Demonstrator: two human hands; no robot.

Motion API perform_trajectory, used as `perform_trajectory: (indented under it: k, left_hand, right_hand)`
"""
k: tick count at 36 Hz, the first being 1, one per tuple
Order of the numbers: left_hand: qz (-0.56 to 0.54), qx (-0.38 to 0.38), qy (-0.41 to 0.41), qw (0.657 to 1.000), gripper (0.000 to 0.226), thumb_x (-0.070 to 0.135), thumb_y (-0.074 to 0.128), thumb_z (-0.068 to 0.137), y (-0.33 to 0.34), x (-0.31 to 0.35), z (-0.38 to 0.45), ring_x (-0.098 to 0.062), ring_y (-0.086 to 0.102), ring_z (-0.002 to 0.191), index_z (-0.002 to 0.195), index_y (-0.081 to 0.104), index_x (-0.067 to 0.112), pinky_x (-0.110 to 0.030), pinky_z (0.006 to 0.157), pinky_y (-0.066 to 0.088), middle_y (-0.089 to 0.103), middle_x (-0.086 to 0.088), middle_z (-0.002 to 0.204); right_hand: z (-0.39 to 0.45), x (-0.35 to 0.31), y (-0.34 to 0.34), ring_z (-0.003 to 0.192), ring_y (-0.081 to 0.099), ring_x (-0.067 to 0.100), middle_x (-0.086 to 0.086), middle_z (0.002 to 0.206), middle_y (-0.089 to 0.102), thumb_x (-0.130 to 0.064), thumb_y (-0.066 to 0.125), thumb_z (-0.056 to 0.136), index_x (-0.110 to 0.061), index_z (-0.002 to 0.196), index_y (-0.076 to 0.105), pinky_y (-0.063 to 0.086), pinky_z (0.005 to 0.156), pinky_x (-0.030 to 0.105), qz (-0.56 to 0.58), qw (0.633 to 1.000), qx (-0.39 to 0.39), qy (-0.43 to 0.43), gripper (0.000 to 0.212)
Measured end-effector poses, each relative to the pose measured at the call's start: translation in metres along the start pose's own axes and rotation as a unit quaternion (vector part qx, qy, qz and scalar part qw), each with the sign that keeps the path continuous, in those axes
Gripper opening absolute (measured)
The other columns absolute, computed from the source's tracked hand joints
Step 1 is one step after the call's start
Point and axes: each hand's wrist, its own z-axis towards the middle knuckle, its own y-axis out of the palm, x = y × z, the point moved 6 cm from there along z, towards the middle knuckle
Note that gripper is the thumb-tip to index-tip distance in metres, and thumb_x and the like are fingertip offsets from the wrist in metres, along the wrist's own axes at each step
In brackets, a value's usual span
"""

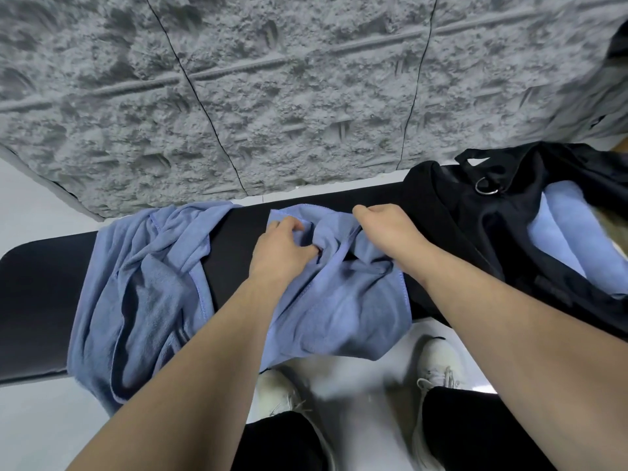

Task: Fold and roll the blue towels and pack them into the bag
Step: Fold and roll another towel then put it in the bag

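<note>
Two hands gripping a crumpled blue towel (343, 300) lying on the black bench (37, 300), left hand (282, 246) and right hand (387, 229) both curling into cloth, bag (475, 232) sitting right, holding another towel (560, 232).

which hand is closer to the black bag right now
Right. The right hand grips the middle towel just beside the black bag; the left hand grips the same towel farther from the bag, on the side toward the crumpled towel.
</note>
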Motion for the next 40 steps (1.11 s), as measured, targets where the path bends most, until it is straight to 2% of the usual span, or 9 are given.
perform_trajectory:
  k: [5, 10, 14, 16, 23, 27, 29, 34, 40]
  left_hand:
    - [-0.02, 0.04, -0.005, 0.999, 0.03, 0.037, 0.067, 0.086, -0.005, -0.002, 0.002, -0.013, 0.057, 0.087, 0.114, 0.059, 0.028, -0.025, 0.062, 0.038, 0.055, 0.008, 0.101]
    - [-0.014, 0.03, -0.01, 0.999, 0.035, 0.039, 0.069, 0.086, -0.009, -0.007, 0.005, -0.013, 0.06, 0.092, 0.119, 0.065, 0.025, -0.025, 0.075, 0.043, 0.059, 0.012, 0.092]
    - [0.029, 0.045, 0.009, 0.999, 0.013, 0.034, 0.067, 0.083, -0.008, -0.002, 0.002, -0.016, 0.063, 0.082, 0.089, 0.068, 0.022, -0.031, 0.066, 0.05, 0.064, 0.004, 0.086]
    - [0.028, 0.067, 0.007, 0.997, 0.009, 0.035, 0.064, 0.08, -0.009, 0.0, 0.0, -0.012, 0.057, 0.071, 0.076, 0.063, 0.027, -0.028, 0.056, 0.042, 0.06, 0.006, 0.085]
    - [-0.258, 0.193, -0.058, 0.945, 0.021, 0.029, 0.06, 0.09, -0.044, -0.001, -0.005, -0.014, 0.041, 0.055, 0.075, 0.049, 0.019, -0.029, 0.055, 0.035, 0.05, 0.004, 0.063]
    - [-0.34, 0.179, -0.093, 0.919, 0.023, 0.024, 0.054, 0.096, -0.043, -0.009, -0.011, -0.009, 0.03, 0.049, 0.075, 0.047, 0.018, -0.024, 0.049, 0.029, 0.04, 0.005, 0.057]
    - [-0.37, 0.18, -0.092, 0.907, 0.021, 0.021, 0.053, 0.096, -0.045, -0.007, -0.014, -0.008, 0.028, 0.049, 0.076, 0.046, 0.019, -0.023, 0.049, 0.027, 0.038, 0.006, 0.058]
    - [-0.371, 0.135, -0.001, 0.919, 0.018, 0.019, 0.062, 0.094, -0.045, 0.022, -0.024, -0.002, 0.04, 0.052, 0.077, 0.055, 0.022, -0.017, 0.053, 0.035, 0.05, 0.016, 0.056]
    - [-0.333, 0.073, 0.072, 0.937, 0.014, 0.013, 0.069, 0.089, -0.029, 0.047, -0.032, 0.004, 0.055, 0.058, 0.078, 0.065, 0.02, -0.012, 0.06, 0.045, 0.063, 0.02, 0.06]
  right_hand:
    - [0.0, 0.0, 0.0, 0.048, 0.02, 0.012, -0.009, 0.046, 0.02, -0.024, 0.049, 0.09, -0.023, 0.054, 0.023, 0.021, 0.049, 0.029, -0.015, 1.0, 0.002, -0.004, 0.045]
    - [0.0, -0.001, -0.001, 0.047, 0.02, 0.011, -0.01, 0.045, 0.02, -0.026, 0.049, 0.09, -0.023, 0.054, 0.023, 0.021, 0.048, 0.028, -0.017, 1.0, 0.002, -0.002, 0.044]
    - [0.0, 0.0, 0.0, 0.046, 0.019, 0.011, -0.009, 0.046, 0.02, -0.026, 0.049, 0.09, -0.022, 0.055, 0.023, 0.021, 0.048, 0.028, -0.019, 1.0, -0.001, -0.006, 0.045]
    - [0.0, -0.001, 0.001, 0.046, 0.018, 0.011, -0.009, 0.047, 0.019, -0.026, 0.049, 0.09, -0.023, 0.055, 0.022, 0.02, 0.048, 0.028, -0.021, 1.0, -0.003, -0.008, 0.044]
    - [0.001, -0.002, 0.0, 0.049, 0.021, 0.011, -0.007, 0.049, 0.021, -0.025, 0.052, 0.092, -0.022, 0.055, 0.023, 0.022, 0.049, 0.028, -0.011, 1.0, -0.005, -0.017, 0.048]
    - [-0.001, -0.002, 0.001, 0.049, 0.021, 0.011, -0.007, 0.051, 0.022, -0.026, 0.056, 0.09, -0.022, 0.056, 0.025, 0.022, 0.046, 0.025, -0.004, 1.0, -0.014, -0.018, 0.047]
    - [-0.002, -0.003, 0.003, 0.052, 0.026, 0.012, -0.003, 0.055, 0.027, -0.027, 0.058, 0.09, -0.018, 0.06, 0.036, 0.025, 0.044, 0.022, -0.004, 0.999, -0.024, -0.026, 0.038]
    - [-0.004, -0.009, 0.009, 0.057, 0.037, 0.011, 0.0, 0.06, 0.04, -0.028, 0.063, 0.088, -0.016, 0.076, 0.058, 0.033, 0.052, 0.023, -0.001, 0.999, -0.033, -0.041, 0.017]
    - [-0.003, -0.012, 0.015, 0.056, 0.026, 0.015, -0.003, 0.054, 0.024, -0.027, 0.061, 0.089, -0.021, 0.058, 0.033, 0.023, 0.054, 0.028, 0.023, 0.998, -0.043, -0.037, 0.042]
